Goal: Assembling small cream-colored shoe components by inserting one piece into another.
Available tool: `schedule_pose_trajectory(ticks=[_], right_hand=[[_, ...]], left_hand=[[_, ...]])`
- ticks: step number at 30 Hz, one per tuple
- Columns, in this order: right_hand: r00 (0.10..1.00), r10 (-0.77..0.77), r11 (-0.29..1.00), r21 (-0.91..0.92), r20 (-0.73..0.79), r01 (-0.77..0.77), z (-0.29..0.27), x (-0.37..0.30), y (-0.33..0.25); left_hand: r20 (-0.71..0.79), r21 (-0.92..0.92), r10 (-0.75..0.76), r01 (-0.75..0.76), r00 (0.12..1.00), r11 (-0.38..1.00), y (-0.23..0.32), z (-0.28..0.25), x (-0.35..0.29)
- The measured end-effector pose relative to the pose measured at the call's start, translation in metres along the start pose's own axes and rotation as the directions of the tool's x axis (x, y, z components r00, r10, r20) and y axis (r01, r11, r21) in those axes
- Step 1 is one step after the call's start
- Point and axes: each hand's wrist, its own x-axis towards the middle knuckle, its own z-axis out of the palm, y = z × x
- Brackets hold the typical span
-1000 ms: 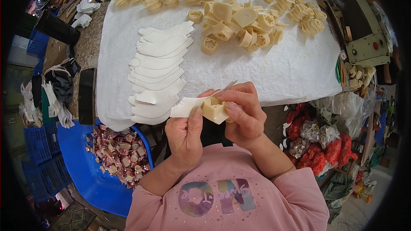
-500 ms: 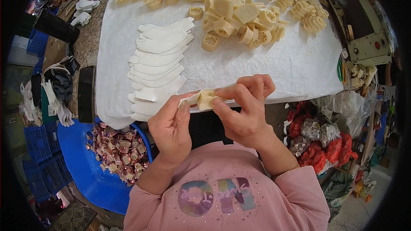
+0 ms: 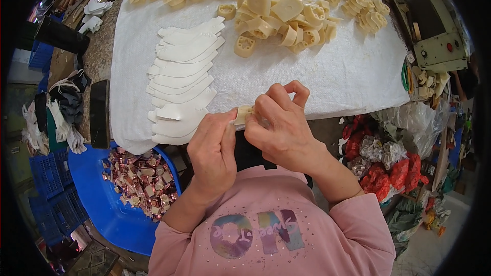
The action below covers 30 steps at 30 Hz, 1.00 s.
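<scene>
Between my two hands, at the near edge of the cloth, is a cream moulded block that looks like a shoe heel [image 3: 244,114]. My left hand [image 3: 211,148] pinches its left side with thumb and forefinger; a white sliver, likely the edge of a white strip, shows at the fingertips. Bent over the right side of the heel, my right hand [image 3: 281,125] grips it, its fingers hiding most of the piece. An overlapping row of curved white leather-like strips [image 3: 181,82] lies left of the hands. Beyond them rises a heap of similar cream heels [image 3: 286,15].
A white woven cloth [image 3: 317,79] covers the table. More cream heels [image 3: 353,0] lie at its far side. A black phone [image 3: 99,114] rests at the left edge. Below left stands a blue basin [image 3: 110,214] of shiny reddish pieces; red plastic bags [image 3: 399,174] sit at right.
My right hand has moved a little left and closed over the heel, covering more of it. The white strip that showed along both sides of the heel is now mostly hidden.
</scene>
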Motion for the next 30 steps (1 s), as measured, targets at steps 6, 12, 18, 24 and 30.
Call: schedule_pose_trajectory(ticks=[6,12,18,24,30], right_hand=[[0.992,0.113,0.984,0.147,-0.056,-0.104,0.007,-0.001,0.008],[0.979,0.191,0.863,0.488,-0.074,-0.131,0.011,-0.006,0.013],[0.976,0.218,0.704,0.693,-0.001,-0.156,0.011,-0.011,0.014],[0.976,0.209,0.742,0.642,0.054,-0.195,0.009,-0.013,0.013],[0.975,0.206,0.751,0.625,0.085,-0.213,0.006,-0.010,0.009]], left_hand=[[-0.041,-0.229,-0.043,0.032,0.998,0.973,-0.009,-0.002,-0.007],[-0.055,-0.443,-0.018,-0.009,0.998,0.897,-0.029,0.006,-0.004],[-0.039,-0.278,0.129,-0.134,0.991,0.951,-0.023,-0.002,0.003],[0.024,0.095,0.341,-0.342,0.940,0.935,-0.012,-0.003,0.015],[0.039,0.132,0.421,-0.422,0.906,0.897,-0.016,0.002,0.017]])
